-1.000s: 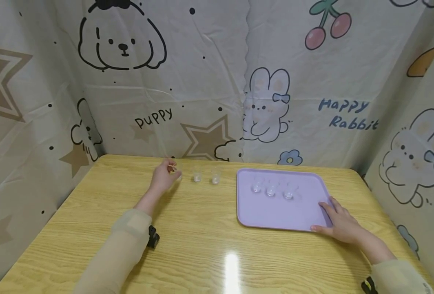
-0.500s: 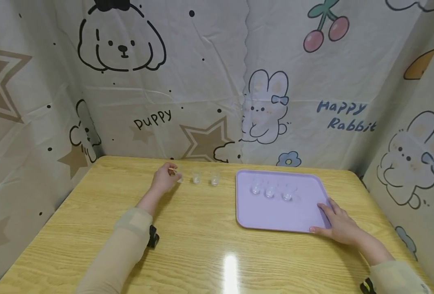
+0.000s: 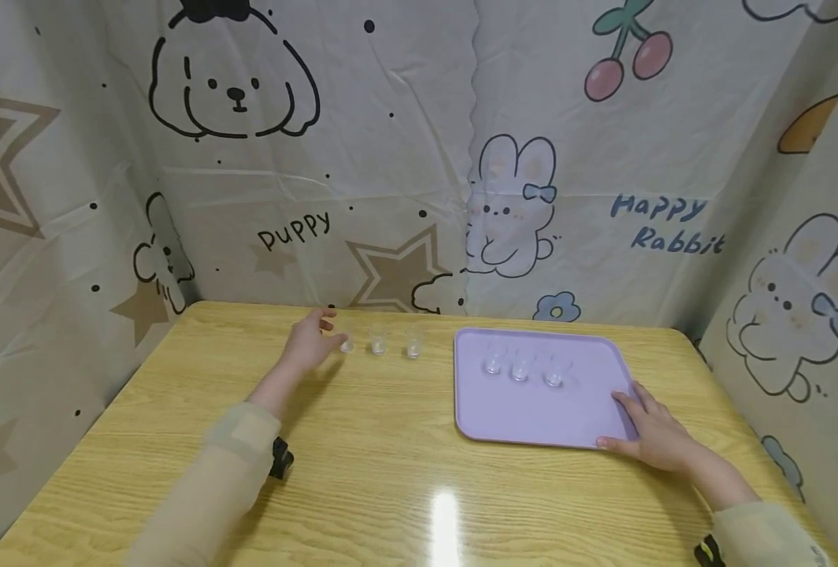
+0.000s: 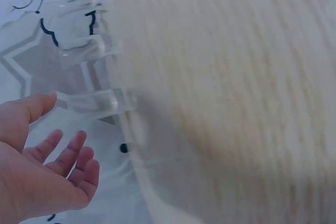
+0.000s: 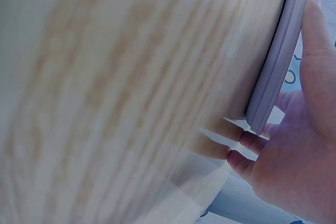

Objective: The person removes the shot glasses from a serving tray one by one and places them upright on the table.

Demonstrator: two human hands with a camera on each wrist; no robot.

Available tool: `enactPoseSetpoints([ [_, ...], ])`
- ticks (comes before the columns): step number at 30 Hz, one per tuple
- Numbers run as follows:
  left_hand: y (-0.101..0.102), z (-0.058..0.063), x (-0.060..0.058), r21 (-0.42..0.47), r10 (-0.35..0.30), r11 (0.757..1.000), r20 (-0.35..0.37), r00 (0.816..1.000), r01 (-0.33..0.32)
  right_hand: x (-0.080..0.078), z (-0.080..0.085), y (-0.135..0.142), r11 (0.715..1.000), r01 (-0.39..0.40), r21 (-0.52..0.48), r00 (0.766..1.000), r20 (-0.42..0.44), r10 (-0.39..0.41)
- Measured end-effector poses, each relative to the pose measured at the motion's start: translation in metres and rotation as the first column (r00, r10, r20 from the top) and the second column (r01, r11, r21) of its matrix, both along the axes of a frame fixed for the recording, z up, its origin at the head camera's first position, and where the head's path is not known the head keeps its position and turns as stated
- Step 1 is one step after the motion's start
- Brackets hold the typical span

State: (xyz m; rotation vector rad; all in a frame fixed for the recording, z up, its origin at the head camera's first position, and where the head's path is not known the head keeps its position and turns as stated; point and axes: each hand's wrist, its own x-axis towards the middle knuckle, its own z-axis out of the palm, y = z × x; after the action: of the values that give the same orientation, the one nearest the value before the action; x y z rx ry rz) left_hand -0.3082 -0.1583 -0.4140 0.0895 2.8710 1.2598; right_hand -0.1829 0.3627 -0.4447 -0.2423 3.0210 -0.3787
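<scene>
At the table's back edge stand three small clear cups in a row. My left hand (image 3: 307, 343) is at the leftmost cup (image 3: 346, 344); in the left wrist view the thumb tip touches that cup's rim (image 4: 62, 99), while the other fingers are loosely bent and apart from it. The middle cup (image 3: 379, 345) and the right cup (image 3: 414, 346) stand free. My right hand (image 3: 663, 435) rests spread over the near right corner of a lilac tray (image 3: 518, 413), thumb on the rim. Three more clear cups (image 3: 520, 370) stand on the tray.
The tray lies on the right half of a wood-grain table (image 3: 362, 465). A printed cloth (image 3: 405, 150) hangs right behind the table's back edge and along both sides. A light reflection shows near the front middle.
My left fingers have come away from the leftmost cup and spread, and the forearm has shifted slightly left. The cups stay in place; my right hand stays on the tray.
</scene>
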Motion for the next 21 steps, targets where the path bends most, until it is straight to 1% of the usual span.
enactPoseSetpoints([
  [3, 0.001, 0.006, 0.003, -0.023, -0.006, 1.000, -0.019, 1.000, 0.006, 0.000, -0.001, 0.000, 1.000, 0.002, 0.003, 1.000, 0.004, -0.002],
  [8, 0.009, 0.022, 0.011, -0.048, -0.041, 0.998, -0.038, 0.998, 0.039, -0.001, 0.000, -0.001, 1.000, -0.002, 0.005, 1.000, 0.005, 0.002],
  [14, 0.024, 0.042, 0.026, -0.039, -0.067, 0.997, -0.043, 0.997, 0.065, -0.001, -0.001, 0.000, 1.000, -0.005, 0.000, 1.000, 0.009, 0.005],
  [21, 0.044, 0.060, 0.040, -0.027, -0.115, 0.993, -0.065, 0.991, 0.114, -0.004, -0.004, 0.003, 1.000, 0.001, 0.009, 1.000, 0.017, -0.001],
])
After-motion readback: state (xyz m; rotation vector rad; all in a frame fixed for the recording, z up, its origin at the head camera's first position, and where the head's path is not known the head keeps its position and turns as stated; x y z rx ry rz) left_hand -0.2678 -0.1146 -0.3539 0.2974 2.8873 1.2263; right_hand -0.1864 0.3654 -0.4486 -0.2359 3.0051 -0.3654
